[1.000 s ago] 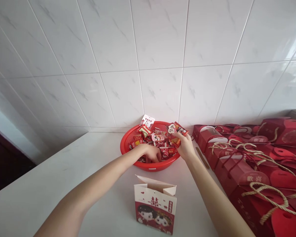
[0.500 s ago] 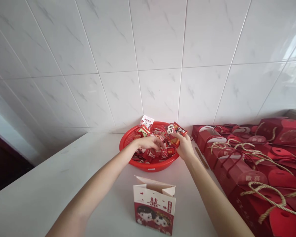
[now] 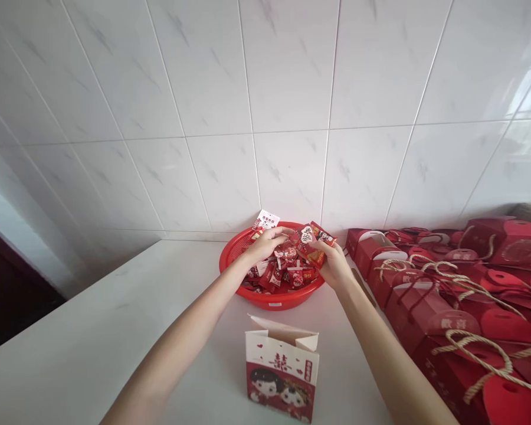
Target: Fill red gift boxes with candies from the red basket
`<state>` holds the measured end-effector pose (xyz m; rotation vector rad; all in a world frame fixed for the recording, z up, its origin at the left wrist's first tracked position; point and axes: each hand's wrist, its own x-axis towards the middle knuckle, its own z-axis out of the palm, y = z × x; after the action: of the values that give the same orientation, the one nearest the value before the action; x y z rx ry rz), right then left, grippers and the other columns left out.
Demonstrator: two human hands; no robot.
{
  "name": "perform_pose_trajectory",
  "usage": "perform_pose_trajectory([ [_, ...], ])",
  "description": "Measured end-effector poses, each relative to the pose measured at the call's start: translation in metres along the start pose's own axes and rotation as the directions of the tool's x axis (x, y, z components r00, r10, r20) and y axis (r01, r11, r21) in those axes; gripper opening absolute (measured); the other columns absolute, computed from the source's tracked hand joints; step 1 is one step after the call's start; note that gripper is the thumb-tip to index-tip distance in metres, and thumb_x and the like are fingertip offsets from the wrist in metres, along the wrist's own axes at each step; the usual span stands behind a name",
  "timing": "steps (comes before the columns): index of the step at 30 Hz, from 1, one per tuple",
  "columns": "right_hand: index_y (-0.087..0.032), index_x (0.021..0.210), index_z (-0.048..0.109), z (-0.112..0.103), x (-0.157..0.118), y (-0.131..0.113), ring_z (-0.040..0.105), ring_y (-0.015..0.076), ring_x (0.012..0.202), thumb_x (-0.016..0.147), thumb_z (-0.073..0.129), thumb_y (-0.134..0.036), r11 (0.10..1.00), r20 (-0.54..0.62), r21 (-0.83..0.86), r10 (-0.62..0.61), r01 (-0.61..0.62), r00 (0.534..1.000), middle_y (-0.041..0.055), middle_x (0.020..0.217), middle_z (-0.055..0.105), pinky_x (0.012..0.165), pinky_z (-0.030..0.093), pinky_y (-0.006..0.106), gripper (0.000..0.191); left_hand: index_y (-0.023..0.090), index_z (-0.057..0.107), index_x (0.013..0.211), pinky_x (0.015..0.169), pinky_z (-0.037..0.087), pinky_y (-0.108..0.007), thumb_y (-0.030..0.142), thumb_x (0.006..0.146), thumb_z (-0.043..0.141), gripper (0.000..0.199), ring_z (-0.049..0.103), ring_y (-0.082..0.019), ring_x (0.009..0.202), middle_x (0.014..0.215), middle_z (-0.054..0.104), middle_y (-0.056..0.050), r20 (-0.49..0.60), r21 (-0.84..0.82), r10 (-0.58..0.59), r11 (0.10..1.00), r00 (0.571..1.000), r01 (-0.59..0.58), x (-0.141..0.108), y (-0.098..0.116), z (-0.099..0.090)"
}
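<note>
A red plastic basket (image 3: 276, 303) full of small wrapped candies (image 3: 277, 274) stands against the tiled wall. Over its right side, my right hand (image 3: 331, 264) is closed on several red candy packets (image 3: 312, 245), one with a white heart-shaped label. My left hand (image 3: 265, 245) is over the back left of the basket, fingers bent and pointing right above the candies; whether it grips one I cannot make out. A white card (image 3: 266, 219) sticks up at the basket's back edge. Nearer to me, an upright paper box (image 3: 282, 378) with two cartoon faces stands with its top open.
Many red gift boxes (image 3: 429, 313) with rope handles (image 3: 478, 348) crowd the right side of the white table (image 3: 159, 336). A white tiled wall (image 3: 287, 171) rises behind the table. At the far left is a dark area (image 3: 13, 289) beyond the table edge.
My left hand has moved up and back over the basket, uncovering candies at the front. My right hand keeps its packets. The view has shifted slightly.
</note>
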<state>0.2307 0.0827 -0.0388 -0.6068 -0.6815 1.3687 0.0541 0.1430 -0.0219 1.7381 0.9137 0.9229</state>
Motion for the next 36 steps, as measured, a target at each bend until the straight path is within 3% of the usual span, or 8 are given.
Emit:
perform_pose_trajectory([
  [7, -0.017, 0.086, 0.073, 0.026, -0.036, -0.037, 0.073, 0.0238, 0.083, 0.058, 0.087, -0.022, 0.99, 0.286, -0.141, 0.043, -0.002, 0.957, 0.0042, 0.087, 0.077, 0.084, 0.059, 0.039, 0.032, 0.019, 0.068, 0.111, 0.09, 0.05, -0.035, 0.042, 0.084, 0.07, 0.036, 0.064, -0.023, 0.102, 0.105, 0.07, -0.007, -0.149, 0.023, 0.217, 0.976, 0.965, -0.216, -0.051, 0.04, 0.008],
  [11, -0.017, 0.089, 0.073, 0.043, -0.069, -0.054, 0.073, 0.0238, 0.084, 0.061, 0.086, -0.022, 0.97, 0.368, -0.225, -0.005, 0.094, 0.93, 0.0044, 0.087, 0.077, 0.082, 0.058, 0.038, 0.031, 0.019, 0.065, 0.107, 0.083, 0.052, -0.03, 0.04, 0.081, 0.075, 0.035, 0.064, -0.018, 0.091, 0.097, 0.066, -0.003, -0.286, -0.047, 0.213, 0.971, 0.934, -0.236, -0.088, 0.064, 0.015],
  [14, -0.017, 0.089, 0.073, 0.048, -0.089, -0.06, 0.073, 0.023, 0.082, 0.065, 0.084, -0.022, 0.948, 0.4, -0.275, -0.04, 0.162, 0.916, 0.0048, 0.088, 0.077, 0.081, 0.058, 0.038, 0.028, 0.018, 0.064, 0.105, 0.08, 0.054, -0.028, 0.041, 0.079, 0.077, 0.037, 0.063, -0.015, 0.084, 0.09, 0.063, -0.001, -0.297, -0.104, 0.198, 0.966, 0.934, -0.238, -0.112, 0.076, 0.022],
  [19, -0.018, 0.092, 0.071, 0.046, -0.107, -0.069, 0.073, 0.0236, 0.088, 0.065, 0.082, -0.021, 0.944, 0.428, -0.305, 0.019, 0.125, 0.904, 0.0052, 0.092, 0.077, 0.084, 0.058, 0.039, 0.029, 0.02, 0.064, 0.11, 0.081, 0.056, -0.031, 0.047, 0.085, 0.071, 0.038, 0.064, -0.02, 0.095, 0.103, 0.066, -0.005, -0.239, -0.134, 0.165, 0.97, 0.957, -0.201, -0.145, 0.088, 0.026],
  [22, -0.018, 0.09, 0.071, 0.044, -0.109, -0.074, 0.072, 0.0236, 0.088, 0.064, 0.082, -0.02, 0.95, 0.419, -0.305, 0.068, 0.07, 0.905, 0.0055, 0.092, 0.077, 0.082, 0.059, 0.037, 0.028, 0.019, 0.067, 0.096, 0.086, 0.054, -0.031, 0.046, 0.088, 0.067, 0.028, 0.062, -0.019, 0.095, 0.097, 0.066, -0.004, -0.194, -0.026, 0.227, 0.971, 0.954, -0.236, -0.161, 0.094, 0.019],
  [26, -0.018, 0.085, 0.071, 0.04, -0.11, -0.079, 0.073, 0.0241, 0.088, 0.065, 0.083, -0.02, 0.956, 0.4, -0.287, 0.064, 0.059, 0.914, 0.0054, 0.09, 0.077, 0.082, 0.06, 0.037, 0.023, 0.019, 0.071, 0.08, 0.089, 0.05, -0.033, 0.042, 0.091, 0.064, 0.026, 0.063, -0.021, 0.099, 0.099, 0.069, -0.005, 0.135, 0.231, 0.187, 0.949, 0.973, -0.214, -0.175, 0.1, 0.005],
  [30, -0.018, 0.085, 0.071, 0.035, -0.11, -0.083, 0.073, 0.0256, 0.089, 0.066, 0.082, -0.02, 0.963, 0.395, -0.265, 0.064, 0.046, 0.917, 0.0055, 0.091, 0.077, 0.083, 0.062, 0.04, 0.022, 0.022, 0.078, 0.095, 0.088, 0.049, -0.031, 0.038, 0.096, 0.058, 0.026, 0.065, -0.02, 0.1, 0.111, 0.07, -0.007, 0.398, 0.422, 0.059, 0.874, 0.916, -0.24, -0.177, 0.092, 0.008],
  [36, -0.018, 0.091, 0.071, 0.033, -0.103, -0.081, 0.072, 0.028, 0.099, 0.067, 0.081, -0.019, 0.971, 0.385, -0.228, 0.151, -0.065, 0.91, 0.007, 0.101, 0.076, 0.086, 0.063, 0.044, 0.026, 0.02, 0.076, 0.098, 0.078, 0.05, -0.03, 0.038, 0.097, 0.054, 0.029, 0.066, -0.019, 0.088, 0.098, 0.073, -0.006, 0.268, 0.514, 0.052, 0.837, 0.962, -0.189, -0.165, 0.068, 0.023],
])
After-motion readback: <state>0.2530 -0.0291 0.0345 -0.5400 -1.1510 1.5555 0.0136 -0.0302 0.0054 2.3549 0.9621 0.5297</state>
